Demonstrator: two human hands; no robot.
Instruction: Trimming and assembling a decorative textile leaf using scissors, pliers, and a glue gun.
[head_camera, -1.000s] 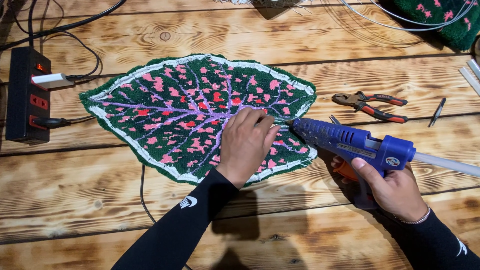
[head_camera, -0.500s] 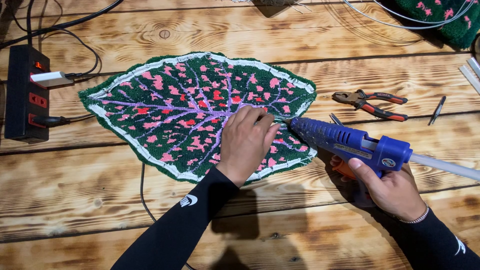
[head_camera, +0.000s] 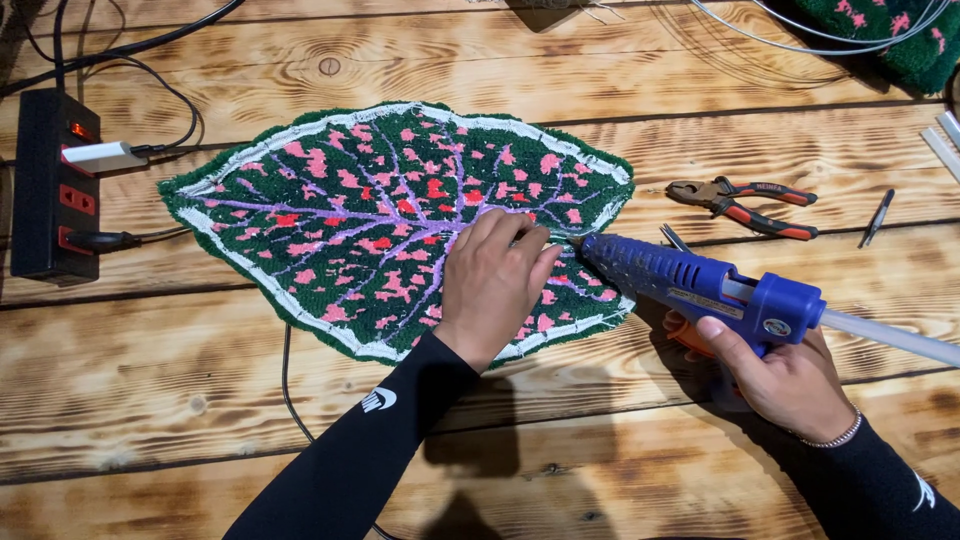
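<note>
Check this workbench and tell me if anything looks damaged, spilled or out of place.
Nothing stands out. The leaf-shaped rug lies flat under the left hand, the right hand grips the blue glue gun, and the pliers lie tidy on the wooden table.

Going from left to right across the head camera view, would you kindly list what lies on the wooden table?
Black power strip → leaf-shaped rug → left hand → blue glue gun → right hand → small dark tool.

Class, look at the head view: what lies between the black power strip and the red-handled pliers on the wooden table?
In the head view, the leaf-shaped tufted rug lies between the power strip and the pliers.
</note>
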